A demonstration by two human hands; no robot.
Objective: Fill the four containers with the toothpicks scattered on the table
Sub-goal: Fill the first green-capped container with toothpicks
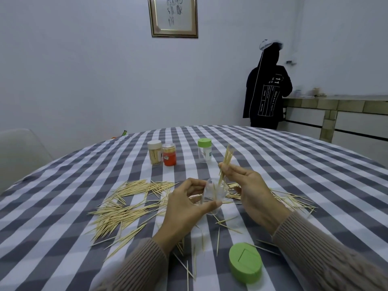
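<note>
Three capped containers [168,153] stand far centre on the surface [294,175]. Scattered toothpicks [123,208] lie mid-left, some to the right. Open container [214,194] between both hands, centre. Loose lid [245,263] near right.

This looks like a room in a home, probably a dining room. A large table [294,164] is covered with a grey and white checked tablecloth [63,206], and a pale upholstered chair [19,152] stands at its left edge. A framed picture [172,15] of brush writing hangs on the plain white wall [84,70]. At the far right a low tiled counter [336,106] with white cupboard fronts runs along the wall, where another person [267,91] in a dark hooded top stands. Small items on the counter are too blurred to name.
</note>
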